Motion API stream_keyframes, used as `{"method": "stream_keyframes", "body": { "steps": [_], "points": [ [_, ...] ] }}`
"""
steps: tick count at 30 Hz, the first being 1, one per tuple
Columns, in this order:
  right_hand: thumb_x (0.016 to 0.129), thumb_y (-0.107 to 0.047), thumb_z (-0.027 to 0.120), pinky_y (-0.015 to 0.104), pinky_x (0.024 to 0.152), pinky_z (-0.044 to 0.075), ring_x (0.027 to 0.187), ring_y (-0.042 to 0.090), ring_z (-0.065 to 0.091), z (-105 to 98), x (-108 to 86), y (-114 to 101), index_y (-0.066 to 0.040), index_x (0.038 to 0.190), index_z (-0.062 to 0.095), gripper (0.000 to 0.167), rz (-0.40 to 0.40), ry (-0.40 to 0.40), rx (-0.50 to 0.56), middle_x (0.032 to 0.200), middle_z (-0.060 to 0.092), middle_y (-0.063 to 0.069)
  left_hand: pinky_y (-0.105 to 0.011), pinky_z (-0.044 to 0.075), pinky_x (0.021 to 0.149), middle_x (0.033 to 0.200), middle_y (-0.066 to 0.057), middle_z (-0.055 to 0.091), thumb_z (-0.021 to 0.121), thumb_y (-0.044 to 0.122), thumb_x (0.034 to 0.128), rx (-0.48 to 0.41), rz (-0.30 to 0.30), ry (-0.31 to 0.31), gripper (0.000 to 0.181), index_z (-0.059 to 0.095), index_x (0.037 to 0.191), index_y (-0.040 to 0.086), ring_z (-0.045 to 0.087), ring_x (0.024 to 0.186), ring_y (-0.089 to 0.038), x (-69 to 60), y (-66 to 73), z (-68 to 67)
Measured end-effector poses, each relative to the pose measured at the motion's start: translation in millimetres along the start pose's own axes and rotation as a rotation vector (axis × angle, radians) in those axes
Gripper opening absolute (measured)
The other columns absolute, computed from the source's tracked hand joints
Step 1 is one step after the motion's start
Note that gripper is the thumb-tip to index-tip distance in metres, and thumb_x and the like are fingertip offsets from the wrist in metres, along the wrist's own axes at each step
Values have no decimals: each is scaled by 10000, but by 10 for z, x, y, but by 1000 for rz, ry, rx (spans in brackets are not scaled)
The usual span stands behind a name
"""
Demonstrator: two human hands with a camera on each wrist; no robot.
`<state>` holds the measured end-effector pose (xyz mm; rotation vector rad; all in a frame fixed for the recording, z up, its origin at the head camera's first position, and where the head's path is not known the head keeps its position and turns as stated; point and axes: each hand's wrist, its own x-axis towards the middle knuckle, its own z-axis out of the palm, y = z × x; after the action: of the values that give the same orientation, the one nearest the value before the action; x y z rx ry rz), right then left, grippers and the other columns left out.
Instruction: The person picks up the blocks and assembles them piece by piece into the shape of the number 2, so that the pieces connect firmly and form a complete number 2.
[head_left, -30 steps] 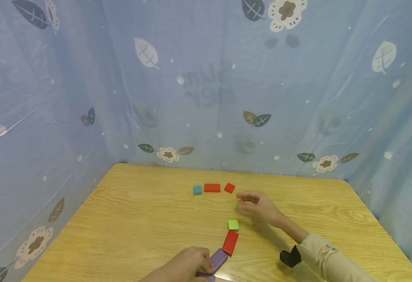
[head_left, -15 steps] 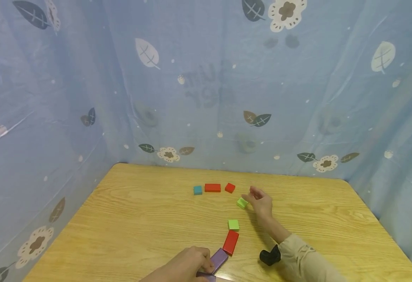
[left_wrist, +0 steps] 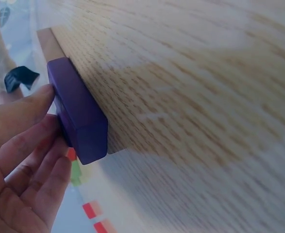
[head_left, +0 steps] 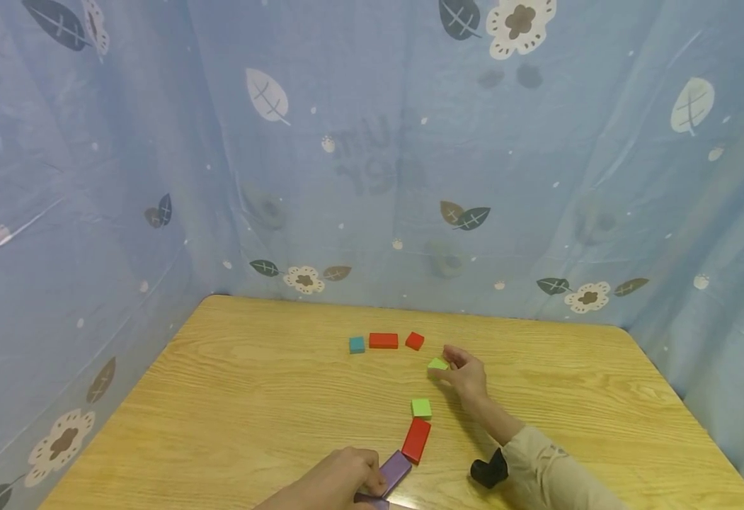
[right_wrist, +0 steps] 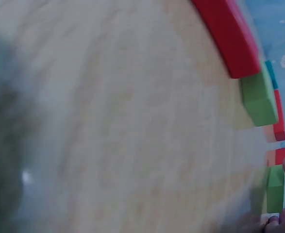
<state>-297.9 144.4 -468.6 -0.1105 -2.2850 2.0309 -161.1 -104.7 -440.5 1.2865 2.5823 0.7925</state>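
My left hand (head_left: 340, 478) is low in the head view, thumb and fingers pinching a purple block (left_wrist: 79, 107) on the wooden table. Another purple block (head_left: 397, 471) lies beyond it, close to a red block (head_left: 416, 440) whose far end is near a green block (head_left: 421, 408). Farther out, my right hand (head_left: 470, 379) pinches a second green block (head_left: 437, 364) between thumb and fingers. In the right wrist view that green block (right_wrist: 276, 194) sits on the table with the thumb above and fingertips below; most of the hand is outside the frame.
Beyond the right hand lie a small red block (head_left: 415, 341), a long red block (head_left: 383, 341) and a blue block (head_left: 357, 345). A tan block (left_wrist: 50, 43) adjoins the held purple block. A black object (head_left: 489, 469) is at the right sleeve. Curtains (head_left: 372, 177) border the table.
My right hand has swung back beside the farther green block, and its thumb and fingers have closed around it. The left hand stays on the purple block.
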Motion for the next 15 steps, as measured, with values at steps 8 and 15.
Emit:
{"method": "stream_keyframes", "body": {
  "steps": [8, 15],
  "points": [
    [771, 70, 741, 409, 997, 422, 1142, 355, 546, -11, -16, 33, 100, 1146, 625, 393, -57, 15, -108, 1167, 616, 234, -47, 418, 620, 879, 99, 634, 767, 300, 809, -2, -2, 1, 307, 760, 973, 40, 543, 777, 72, -2, -8, 5],
    [781, -25, 771, 412, 926, 476, 1071, 343, 586, -55, 34, -3, 70, 1078, 680, 325, -62, 34, -225, 1113, 656, 210, -49, 422, 639, 891, 101, 631, 771, 300, 803, 0, -5, -9, 313, 757, 987, 47, 547, 792, 65, 0, -9, -2]
  ]
}}
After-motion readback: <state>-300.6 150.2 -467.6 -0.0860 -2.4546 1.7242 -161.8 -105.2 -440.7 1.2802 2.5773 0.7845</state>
